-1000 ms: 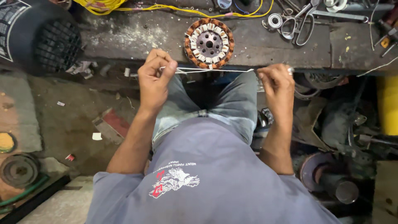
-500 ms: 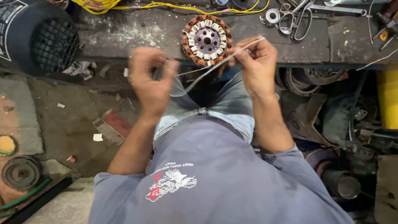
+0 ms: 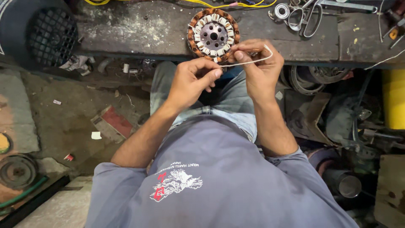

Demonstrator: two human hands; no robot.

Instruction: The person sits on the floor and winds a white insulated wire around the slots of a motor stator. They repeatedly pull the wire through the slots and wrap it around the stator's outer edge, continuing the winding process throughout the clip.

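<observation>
**Both hands pinching a white cord below a round stator**

At far left on the bench [image 3: 126,33], a dark fan cover with a grille [image 3: 46,33] sat partly over the edge. Below it the dirty floor [image 3: 63,114] carried scraps, a reddish flat piece [image 3: 112,123] and a rusty round part [image 3: 17,171] near the left edge.

Moving toward centre, the left hand [image 3: 192,82] was raised in front of the person's lap, fingers curled, thumb and forefinger closed on one end of a thin white cord [image 3: 249,62]. The cord ran rightward from that pinch and looped up over the right hand [image 3: 257,63], which was closed on it too, thumb pressed to fingertips. The two hands were close together, nearly touching, just under the bench edge.

Directly above them a round stator with copper windings and white insulation [image 3: 213,36] lay flat on the bench, right at its front edge; the right hand's knuckles overlapped its lower rim in view, contact could not be told.

Further right on the bench lay a small bearing [image 3: 282,11] and scissors [image 3: 310,19]. At far right, below bench level, a yellow object [image 3: 393,99] stood among dark machine parts.
</observation>
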